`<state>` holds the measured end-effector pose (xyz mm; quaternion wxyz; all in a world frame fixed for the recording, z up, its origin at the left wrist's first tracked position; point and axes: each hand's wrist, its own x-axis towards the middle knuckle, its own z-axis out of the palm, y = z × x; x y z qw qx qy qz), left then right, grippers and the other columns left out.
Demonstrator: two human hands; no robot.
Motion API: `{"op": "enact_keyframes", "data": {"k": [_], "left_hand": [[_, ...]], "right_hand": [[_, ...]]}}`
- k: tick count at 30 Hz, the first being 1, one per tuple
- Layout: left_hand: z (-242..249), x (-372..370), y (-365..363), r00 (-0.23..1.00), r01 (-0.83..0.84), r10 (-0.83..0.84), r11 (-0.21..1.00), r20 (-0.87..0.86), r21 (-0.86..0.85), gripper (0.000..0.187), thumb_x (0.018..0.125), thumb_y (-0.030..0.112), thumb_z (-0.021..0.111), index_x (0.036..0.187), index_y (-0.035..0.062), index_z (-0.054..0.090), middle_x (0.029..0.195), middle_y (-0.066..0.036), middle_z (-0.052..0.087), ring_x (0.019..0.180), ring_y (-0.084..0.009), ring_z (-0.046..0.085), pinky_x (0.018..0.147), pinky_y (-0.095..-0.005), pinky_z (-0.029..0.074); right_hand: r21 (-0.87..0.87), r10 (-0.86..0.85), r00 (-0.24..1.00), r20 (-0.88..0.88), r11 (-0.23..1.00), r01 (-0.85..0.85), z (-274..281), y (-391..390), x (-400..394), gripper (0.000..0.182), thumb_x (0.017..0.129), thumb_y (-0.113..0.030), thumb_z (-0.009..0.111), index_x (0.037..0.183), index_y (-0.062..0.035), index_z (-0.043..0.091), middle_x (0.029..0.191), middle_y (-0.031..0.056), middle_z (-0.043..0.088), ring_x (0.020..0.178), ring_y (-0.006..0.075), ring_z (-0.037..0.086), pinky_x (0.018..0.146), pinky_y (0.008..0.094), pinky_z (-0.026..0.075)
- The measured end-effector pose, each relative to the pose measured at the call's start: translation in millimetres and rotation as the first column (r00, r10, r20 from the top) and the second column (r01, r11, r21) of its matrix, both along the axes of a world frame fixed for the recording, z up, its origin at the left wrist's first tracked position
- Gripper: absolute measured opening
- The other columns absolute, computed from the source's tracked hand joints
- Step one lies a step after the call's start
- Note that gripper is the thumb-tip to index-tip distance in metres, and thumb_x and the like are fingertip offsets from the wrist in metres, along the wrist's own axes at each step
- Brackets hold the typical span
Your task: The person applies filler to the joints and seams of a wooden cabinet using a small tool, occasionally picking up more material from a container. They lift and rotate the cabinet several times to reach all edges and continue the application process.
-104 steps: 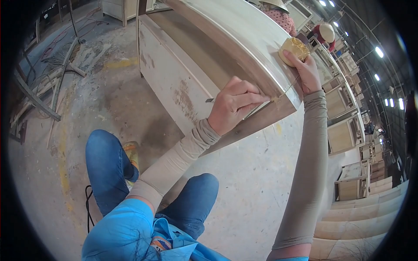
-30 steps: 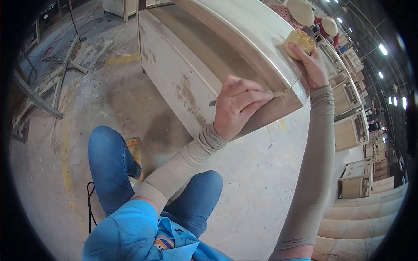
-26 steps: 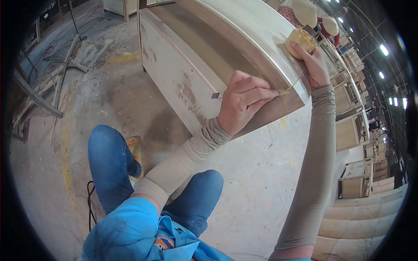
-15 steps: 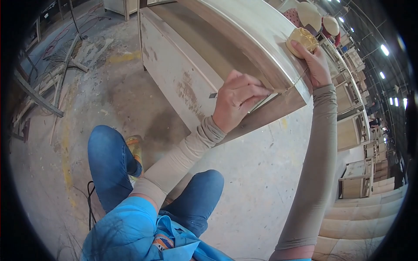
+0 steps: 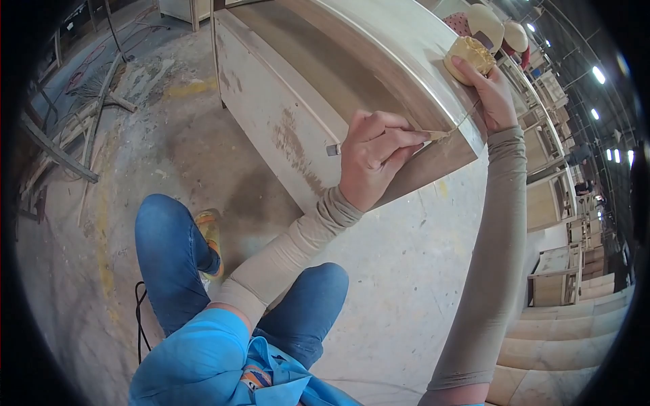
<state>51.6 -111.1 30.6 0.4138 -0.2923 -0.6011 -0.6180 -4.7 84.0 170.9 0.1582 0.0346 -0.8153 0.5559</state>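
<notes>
My left hand (image 5: 379,155) is closed in a pinch on a thin, pale strip (image 5: 435,135), whose tip meets the front corner of a wooden furniture piece (image 5: 433,162). A small flat metal end (image 5: 333,150) shows beside that hand's back; whether the hand holds it is unclear. Farther right, my right hand (image 5: 494,95) grips a yellowish, rough-rimmed cup-like piece (image 5: 468,57) over the furniture's pale top, thumb on its near side. A thin dark line runs from near the right hand toward the corner.
Wood scraps and bars (image 5: 88,145) lie on the stained floor (image 5: 406,271) at left. Pale rounded objects (image 5: 484,26) stand beyond the cup-like piece. More wooden furniture (image 5: 555,277) fills the right side. My knees are below the work.
My left hand has shifted slightly right and turned; the pale flat edge below its fingertips no longer shows, and more of the metal end does. My right hand keeps its grip, barely moved.
</notes>
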Motion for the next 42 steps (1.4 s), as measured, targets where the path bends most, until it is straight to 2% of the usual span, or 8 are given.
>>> {"op": "enact_keyframes", "data": {"k": [2, 5, 13, 20, 23, 30, 35, 42], "left_hand": [[-1, 2, 3, 0.998, -0.059, 0.059, 0.998, -0.012, -0.008, 0.027, 0.068, -0.002, 0.079, 0.089, 0.0151, 0.075, 0.089, 0.003, 0.065, 0.078, -0.0158, 0.053, 0.071, -0.0287, 0.041], [-7, 2, 0, 0.990, -0.133, 0.131, 0.990, -0.046, -0.053, 0.028, 0.067, -0.002, 0.079, 0.089, 0.0154, 0.075, 0.090, 0.004, 0.065, 0.077, -0.0155, 0.052, 0.070, -0.0286, 0.040], [2, 3, -6, 0.997, -0.045, 0.045, 0.999, -0.062, 0.007, 0.026, 0.069, 0.000, 0.079, 0.090, 0.0153, 0.075, 0.089, 0.003, 0.064, 0.077, -0.0156, 0.051, 0.071, -0.0288, 0.040], [-11, -2, -10, 0.999, 0.038, -0.041, 0.994, -0.031, -0.098, 0.024, 0.071, 0.001, 0.077, 0.090, 0.0152, 0.075, 0.088, 0.004, 0.064, 0.082, -0.0169, 0.051, 0.074, -0.0285, 0.042], [-5, -9, -14, 0.997, 0.031, -0.034, 0.998, -0.076, -0.051, 0.023, 0.071, 0.001, 0.077, 0.089, 0.0157, 0.075, 0.088, 0.004, 0.064, 0.082, -0.0171, 0.051, 0.074, -0.0288, 0.043], [-4, -20, -17, 0.985, 0.105, -0.120, 0.987, -0.124, -0.120, 0.023, 0.070, 0.002, 0.077, 0.088, 0.0159, 0.075, 0.088, 0.005, 0.065, 0.081, -0.0162, 0.051, 0.074, -0.0286, 0.043], [4, -29, -23, 0.990, 0.058, -0.073, 0.991, -0.120, -0.121, 0.023, 0.070, 0.003, 0.077, 0.088, 0.0168, 0.075, 0.087, 0.006, 0.065, 0.081, -0.0162, 0.052, 0.073, -0.0289, 0.044], [-1, -35, -30, 0.964, 0.214, -0.239, 0.959, -0.121, -0.187, 0.021, 0.072, 0.004, 0.077, 0.088, 0.0163, 0.075, 0.088, 0.005, 0.066, 0.081, -0.0164, 0.053, 0.073, -0.0287, 0.043]], "right_hand": [[0.013, 0.007, 1.000, 0.026, 1.000, -0.007, 0, 3, -1, 0.045, 0.087, -0.019, 0.076, 0.122, 0.0026, 0.056, 0.114, 0.0068, 0.065, 0.096, 0.0108, 0.065, 0.084, 0.0252, 0.053], [0.020, -0.013, 1.000, 0.025, 1.000, 0.013, -1, 5, -3, 0.045, 0.087, -0.018, 0.076, 0.122, 0.0026, 0.056, 0.113, 0.0069, 0.065, 0.097, 0.0111, 0.065, 0.084, 0.0252, 0.053], [0.016, 0.019, 0.999, -0.035, 1.000, -0.018, -2, 5, -3, 0.044, 0.082, -0.022, 0.080, 0.116, 0.0002, 0.062, 0.107, 0.0047, 0.067, 0.092, 0.0107, 0.066, 0.081, 0.0255, 0.054], [0.020, 0.019, 1.000, -0.021, 1.000, -0.019, -2, 5, -3, 0.045, 0.082, -0.023, 0.080, 0.115, 0.0007, 0.062, 0.105, 0.0054, 0.067, 0.091, 0.0109, 0.067, 0.079, 0.0254, 0.054], [0.012, 0.014, 0.999, -0.040, 1.000, -0.013, -3, 7, -5, 0.046, 0.081, -0.023, 0.081, 0.115, 0.0010, 0.061, 0.105, 0.0055, 0.067, 0.091, 0.0109, 0.067, 0.079, 0.0253, 0.055], [0.012, 0.007, 0.999, -0.037, 1.000, -0.007, -2, 5, -3, 0.048, 0.081, -0.024, 0.081, 0.116, 0.0010, 0.060, 0.107, 0.0060, 0.067, 0.092, 0.0113, 0.067, 0.080, 0.0252, 0.055], [-0.001, 0.001, 1.000, -0.025, 1.000, -0.001, -2, 3, -2, 0.046, 0.082, -0.023, 0.081, 0.116, 0.0008, 0.060, 0.108, 0.0063, 0.067, 0.092, 0.0116, 0.067, 0.080, 0.0255, 0.055], [-0.009, 0.016, 1.000, -0.020, 1.000, -0.016, -2, 1, -1, 0.044, 0.083, -0.021, 0.080, 0.116, 0.0005, 0.061, 0.107, 0.0061, 0.067, 0.091, 0.0120, 0.067, 0.080, 0.0259, 0.055]]}}
